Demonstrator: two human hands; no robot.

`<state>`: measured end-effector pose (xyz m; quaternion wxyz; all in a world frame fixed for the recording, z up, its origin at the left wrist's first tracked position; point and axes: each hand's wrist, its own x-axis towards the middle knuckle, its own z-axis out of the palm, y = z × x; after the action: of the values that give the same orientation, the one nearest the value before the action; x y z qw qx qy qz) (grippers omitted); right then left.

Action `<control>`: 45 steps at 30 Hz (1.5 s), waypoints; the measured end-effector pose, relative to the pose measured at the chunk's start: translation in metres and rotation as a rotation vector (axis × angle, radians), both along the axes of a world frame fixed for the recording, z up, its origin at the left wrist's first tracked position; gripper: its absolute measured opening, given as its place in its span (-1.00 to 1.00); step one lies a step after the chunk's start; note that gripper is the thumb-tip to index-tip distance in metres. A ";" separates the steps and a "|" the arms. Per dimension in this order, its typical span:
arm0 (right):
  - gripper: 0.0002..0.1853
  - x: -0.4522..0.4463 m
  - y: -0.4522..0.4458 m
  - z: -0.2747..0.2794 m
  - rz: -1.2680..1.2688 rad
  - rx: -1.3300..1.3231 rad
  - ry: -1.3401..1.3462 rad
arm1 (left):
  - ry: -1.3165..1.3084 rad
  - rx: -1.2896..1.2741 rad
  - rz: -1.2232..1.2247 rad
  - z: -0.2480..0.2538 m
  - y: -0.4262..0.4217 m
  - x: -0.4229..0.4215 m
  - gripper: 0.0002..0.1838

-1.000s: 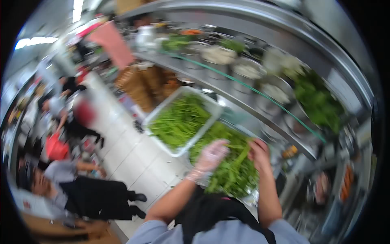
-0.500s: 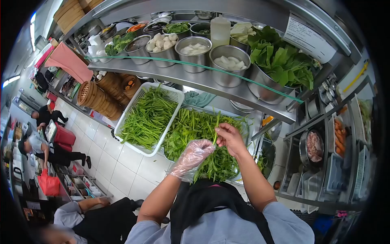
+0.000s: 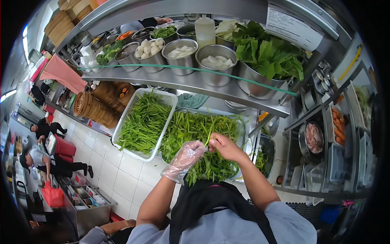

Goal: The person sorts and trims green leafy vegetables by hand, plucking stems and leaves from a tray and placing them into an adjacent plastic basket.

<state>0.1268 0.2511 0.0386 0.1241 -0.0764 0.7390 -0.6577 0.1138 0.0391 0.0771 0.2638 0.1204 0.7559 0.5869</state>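
My left hand [image 3: 186, 158], in a clear plastic glove, is closed around a leafy green stalk [image 3: 209, 132] that looks like water spinach. With thumb and fingertips, my bare right hand [image 3: 225, 147] pinches the same stalk just above the glove. Leaves hang below both hands. Under them lies a metal tray [image 3: 245, 140] heaped with loose leafy greens [image 3: 191, 124]. To its left, a white perforated basket [image 3: 174, 101] holds a pile of cut green stems [image 3: 144, 126].
A steel shelf [image 3: 178, 83] with a glass edge crosses above the tray, bearing metal pots of vegetables and a squeeze bottle [image 3: 205, 32]. Bamboo steamers [image 3: 95, 107] stand left. Racks with carrots [image 3: 338, 126] and a meat pot [image 3: 312, 140] are right. Co-workers stand at left.
The view has shifted slightly. Both hands still grip the stalk and are a little further left in the picture. The nearest co-worker has mostly left the lower-left corner; another person's arm shows behind the shelf.
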 end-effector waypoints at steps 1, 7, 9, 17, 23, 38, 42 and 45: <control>-0.76 0.002 0.000 -0.001 -0.006 0.000 0.000 | 0.000 0.000 -0.006 0.001 -0.001 0.000 -0.77; -0.79 -0.003 0.019 -0.022 -0.394 0.358 0.236 | -0.130 0.006 0.050 0.015 -0.013 0.001 -0.81; -0.78 -0.005 0.029 -0.034 -0.368 0.169 0.131 | -0.125 0.012 0.026 0.015 -0.019 0.001 -0.84; -0.71 0.036 0.048 0.002 -0.282 -0.097 -0.023 | -0.306 0.401 0.291 0.003 -0.009 -0.005 -0.94; -0.77 0.115 0.160 0.001 -0.359 0.401 0.047 | 0.058 -0.092 0.169 0.012 -0.007 -0.011 -0.73; -0.55 0.013 0.063 0.001 -0.306 0.034 0.113 | 0.031 -0.056 -0.146 0.026 0.060 -0.027 -0.78; -0.58 -0.027 0.038 0.027 -0.240 -0.352 -0.072 | -0.005 -0.149 -0.284 0.058 0.056 -0.035 -0.77; -0.64 -0.035 0.037 0.024 -0.183 -0.484 -0.125 | -0.175 -0.001 -0.159 0.046 0.045 -0.036 -0.77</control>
<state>0.0920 0.2884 0.0628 0.0879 0.0041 0.5551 -0.8271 0.0778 0.0837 0.1234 0.3747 0.1278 0.7184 0.5720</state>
